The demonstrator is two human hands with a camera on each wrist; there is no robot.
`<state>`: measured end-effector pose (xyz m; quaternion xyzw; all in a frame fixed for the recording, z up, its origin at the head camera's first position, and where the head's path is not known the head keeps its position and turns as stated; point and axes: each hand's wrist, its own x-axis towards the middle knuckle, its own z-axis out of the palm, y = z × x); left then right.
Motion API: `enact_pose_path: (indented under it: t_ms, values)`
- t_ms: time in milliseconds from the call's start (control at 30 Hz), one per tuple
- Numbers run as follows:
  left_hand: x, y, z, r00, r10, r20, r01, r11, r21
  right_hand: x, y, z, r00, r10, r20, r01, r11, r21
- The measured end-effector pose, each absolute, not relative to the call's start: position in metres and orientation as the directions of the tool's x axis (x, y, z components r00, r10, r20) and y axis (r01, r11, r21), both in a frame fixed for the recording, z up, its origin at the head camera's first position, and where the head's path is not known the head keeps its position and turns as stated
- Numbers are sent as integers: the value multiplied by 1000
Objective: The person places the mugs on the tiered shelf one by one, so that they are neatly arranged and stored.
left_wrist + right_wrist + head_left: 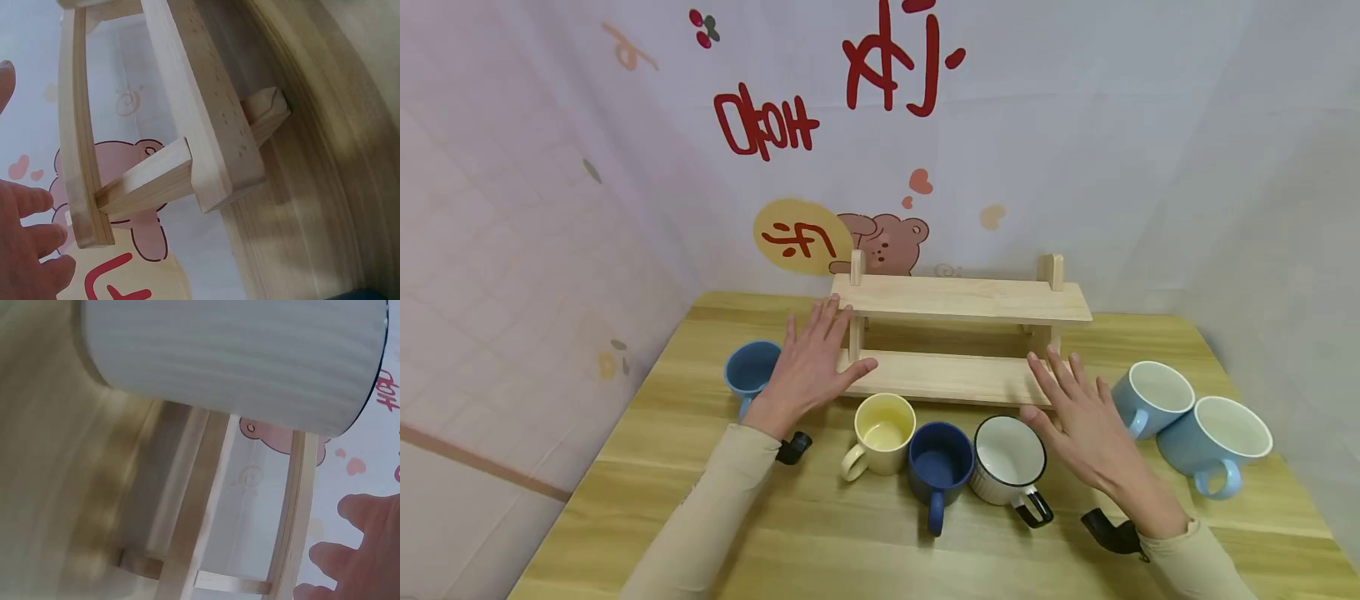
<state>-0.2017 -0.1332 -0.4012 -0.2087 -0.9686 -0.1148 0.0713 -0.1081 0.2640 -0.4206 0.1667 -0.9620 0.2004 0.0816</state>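
A two-tier wooden rack stands at the back of the table, bare on both shelves. My left hand, fingers spread, is near the rack's left end and holds nothing; in the left wrist view its fingers show beside the rack. My right hand is spread out near the rack's right end, also holding nothing. Between the hands stand a yellow mug, a navy mug and a white mug with a black rim. That white mug fills the top of the right wrist view.
A blue mug stands left of my left hand. Right of my right hand are two light blue mugs, close together. The wooden table meets a printed white backdrop behind the rack and at both sides.
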Motion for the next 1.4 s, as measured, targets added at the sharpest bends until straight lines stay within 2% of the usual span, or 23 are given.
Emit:
enact_pose_path:
  t_ms: [233, 567, 833, 1033, 1400]
  values:
    - [-207, -128, -406, -907, 389, 163, 417, 884, 209, -90, 271, -424, -922, -321, 217, -384, 833, -399]
    - [-207, -128, -405, -919, 364, 153, 392, 883, 256, -64, 281, -422, -942, -301, 147, -328, 740, -588]
    - [-213, -130, -408, -919, 349, 183, 391, 868, 307, -55, 288, -423, -951, -290, 112, -298, 753, -587]
    - [-215, -128, -409, -924, 342, 174, 381, 866, 324, -51, 293, -431, -949, -310, 57, -273, 717, -641]
    - [-215, -126, -410, -913, 356, 201, 405, 851, 333, -53, 298, -453, -857, -516, -6, -285, 481, -829]
